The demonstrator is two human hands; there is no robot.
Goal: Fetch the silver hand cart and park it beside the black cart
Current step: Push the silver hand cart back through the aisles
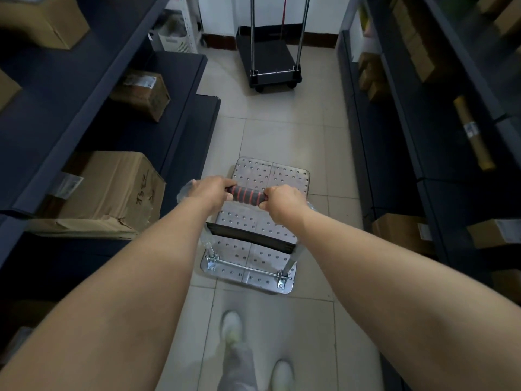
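Gripping the black foam handle ringed with red bands, the left hand and the right hand each curl their fingers fully round it, one at either end, with a short stretch of foam bare between them. The handle belongs to the silver hand cart with a perforated metal deck, which stands on the pale tiled floor directly below the hands, in the middle of a narrow aisle. Dark blue shelving on the left comes near the deck's left edge, while dark shelving on the right stands further off, leaving a strip of tile. A large brown cardboard box sits on the low left shelf beside the cart. Ahead, the aisle floor lies open up to the black platform cart with chrome uprights, well apart at the far wall.
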